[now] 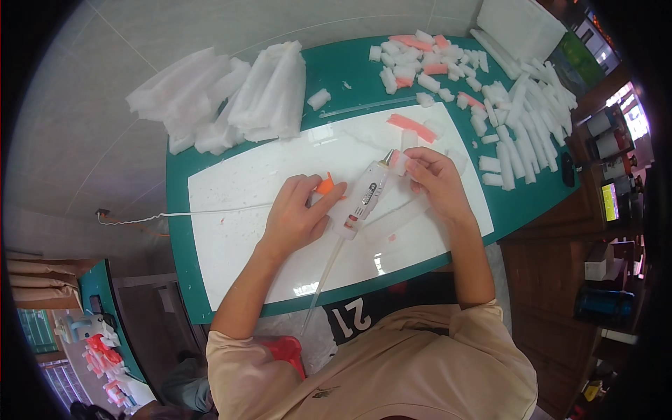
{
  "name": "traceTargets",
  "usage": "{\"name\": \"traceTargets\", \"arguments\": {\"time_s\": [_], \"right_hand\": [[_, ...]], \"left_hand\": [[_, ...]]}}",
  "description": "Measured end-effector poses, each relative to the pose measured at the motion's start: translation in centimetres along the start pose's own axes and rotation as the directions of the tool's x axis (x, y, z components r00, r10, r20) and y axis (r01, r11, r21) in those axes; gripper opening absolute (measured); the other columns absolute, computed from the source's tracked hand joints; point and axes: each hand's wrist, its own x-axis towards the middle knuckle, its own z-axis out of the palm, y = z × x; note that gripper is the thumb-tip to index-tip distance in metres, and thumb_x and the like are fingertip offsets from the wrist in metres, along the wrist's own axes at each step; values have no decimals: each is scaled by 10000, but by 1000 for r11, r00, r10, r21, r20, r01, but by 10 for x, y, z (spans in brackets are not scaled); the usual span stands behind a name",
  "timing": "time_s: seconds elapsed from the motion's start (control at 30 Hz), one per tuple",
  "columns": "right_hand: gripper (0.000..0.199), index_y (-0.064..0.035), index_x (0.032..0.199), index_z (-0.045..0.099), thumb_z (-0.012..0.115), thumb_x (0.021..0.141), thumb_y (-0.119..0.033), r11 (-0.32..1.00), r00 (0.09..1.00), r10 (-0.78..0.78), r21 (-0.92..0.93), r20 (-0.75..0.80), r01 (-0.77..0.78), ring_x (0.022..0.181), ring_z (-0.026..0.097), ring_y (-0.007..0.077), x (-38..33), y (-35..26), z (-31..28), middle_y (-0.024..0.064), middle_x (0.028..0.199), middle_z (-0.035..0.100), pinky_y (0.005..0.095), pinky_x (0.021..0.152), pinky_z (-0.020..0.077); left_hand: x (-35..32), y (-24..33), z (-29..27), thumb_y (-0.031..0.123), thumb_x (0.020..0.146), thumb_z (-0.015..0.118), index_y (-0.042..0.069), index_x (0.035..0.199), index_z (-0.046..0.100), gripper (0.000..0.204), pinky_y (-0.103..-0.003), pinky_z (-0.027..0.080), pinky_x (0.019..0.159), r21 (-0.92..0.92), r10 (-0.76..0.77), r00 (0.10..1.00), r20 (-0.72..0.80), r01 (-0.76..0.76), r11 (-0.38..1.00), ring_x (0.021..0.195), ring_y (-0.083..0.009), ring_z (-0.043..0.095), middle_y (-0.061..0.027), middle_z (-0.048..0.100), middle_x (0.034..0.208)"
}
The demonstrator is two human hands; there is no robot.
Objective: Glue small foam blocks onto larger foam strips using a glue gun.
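My left hand (295,215) is closed around the handle of a white hot glue gun (367,196) with an orange trigger (325,185). A long translucent glue stick (326,273) sticks out of its back end toward me. The metal nozzle (388,157) points away and to the right, beside a small white and pink foam piece (400,162). My right hand (441,185) pinches that piece between thumb and fingers; whether the nozzle touches it I cannot tell. Just beyond lie a white foam stick (409,141) and a pink foam strip (411,127).
A white board (238,252) covers much of the green table (183,241). White foam bundles (269,91) stand at the far left. Several cut foam pieces (402,70) and long sticks (521,150) lie far right. A white cord (175,213) runs left to the wall.
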Motion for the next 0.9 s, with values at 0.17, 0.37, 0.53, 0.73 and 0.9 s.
{"name": "traceTargets", "arguments": {"time_s": [0.17,0.37,0.53,0.73,0.9], "right_hand": [[228,7,1071,638,644,894,-136,1000,1000,14,-6,-3,-14,684,492,70,0,-2,1,35,851,639,189,633,389],[216,6,1068,638,638,897,-126,1000,1000,9,-4,-6,-9,691,497,71,0,-2,1,36,848,637,192,634,394],[207,9,1059,642,637,897,-120,1000,1000,-8,-27,-11,8,696,495,69,-1,-2,2,35,847,635,190,641,393],[206,15,1063,638,632,899,-109,999,1000,-7,-38,-16,7,710,495,63,-1,-2,3,32,849,634,184,659,392],[215,21,1073,633,632,899,-105,1000,1000,-3,-20,-16,3,711,492,61,-1,-1,2,33,848,633,183,663,392]], "left_hand": [[-2,-2,-1,-11,572,654,130,1146,664,592,-358,482,771,4,6,1000,22,-6,1000,895,-297,533,-131,542,1026],[-1,0,-1,-5,573,658,135,1153,659,597,-359,483,774,22,14,999,36,-15,1000,903,-297,534,-129,542,1028],[-1,0,-1,-3,575,656,137,1154,657,595,-359,483,775,29,21,999,36,-22,999,905,-298,534,-128,543,1029],[1,1,0,-50,536,621,114,1086,692,578,-337,477,697,25,32,999,5,-33,999,872,-281,518,-124,529,1018],[0,0,-1,-26,555,641,124,1119,673,584,-347,477,738,31,31,999,27,-32,999,883,-287,526,-124,535,1024]]}}
